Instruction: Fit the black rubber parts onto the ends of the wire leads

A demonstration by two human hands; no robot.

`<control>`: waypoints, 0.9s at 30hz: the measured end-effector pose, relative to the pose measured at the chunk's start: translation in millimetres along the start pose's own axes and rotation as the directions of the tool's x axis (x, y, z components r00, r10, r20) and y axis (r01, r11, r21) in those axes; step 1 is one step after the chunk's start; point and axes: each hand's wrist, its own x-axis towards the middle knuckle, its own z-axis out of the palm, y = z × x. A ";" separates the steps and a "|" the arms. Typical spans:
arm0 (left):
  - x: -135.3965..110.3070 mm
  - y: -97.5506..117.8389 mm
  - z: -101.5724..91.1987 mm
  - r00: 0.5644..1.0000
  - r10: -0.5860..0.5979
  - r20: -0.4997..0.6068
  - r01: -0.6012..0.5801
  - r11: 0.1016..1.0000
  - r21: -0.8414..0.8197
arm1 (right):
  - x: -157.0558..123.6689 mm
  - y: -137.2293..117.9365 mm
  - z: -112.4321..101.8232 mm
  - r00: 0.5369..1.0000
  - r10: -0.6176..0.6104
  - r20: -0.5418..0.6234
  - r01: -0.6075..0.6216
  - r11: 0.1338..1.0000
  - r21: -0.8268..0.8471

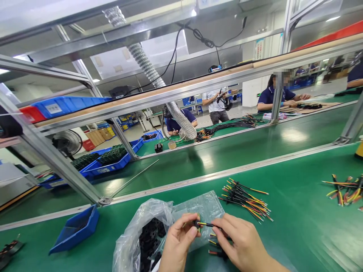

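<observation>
Running sideways between hands, the cable is pinched by the right hand, its wires at the small part held in the left hand; contact cannot be told.

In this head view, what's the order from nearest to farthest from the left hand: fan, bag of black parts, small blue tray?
From the left hand:
1. Bag of black parts: just to its left.
2. Small blue tray: farther left.
3. Fan: left background.
</observation>
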 end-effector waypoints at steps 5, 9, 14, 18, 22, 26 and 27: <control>1.7 -5.9 -5.3 0.964 0.249 0.096 -0.267 0.879 0.395 | -0.9 0.8 1.8 0.997 -0.073 0.014 0.074 0.988 -0.137; -0.4 -12.3 0.9 0.966 0.230 0.118 -0.258 0.886 0.385 | -0.9 0.8 4.1 0.994 -0.107 0.027 0.110 0.985 -0.131; -2.1 -13.3 12.3 0.995 -0.004 -0.100 0.005 1.000 0.003 | 0.6 -0.5 1.2 0.980 -0.199 0.008 0.198 0.966 -0.168; -2.5 -12.3 14.5 0.992 -0.107 -0.064 0.107 0.994 0.005 | 1.2 -1.9 0.5 0.971 -0.241 -0.001 0.236 0.954 -0.187; -3.5 -11.4 12.5 0.996 -0.078 -0.029 0.078 0.997 -0.008 | -0.2 -3.2 1.9 0.989 -0.145 0.033 0.147 0.986 -0.075; -2.8 -12.4 10.1 0.997 -0.070 0.037 0.072 0.996 -0.048 | -2.3 -5.9 3.0 0.994 -0.105 0.011 0.105 0.995 0.001; -2.6 -13.3 10.2 0.998 -0.055 0.043 0.057 0.998 -0.040 | -2.9 -6.7 3.7 0.995 -0.095 0.007 0.095 0.995 0.023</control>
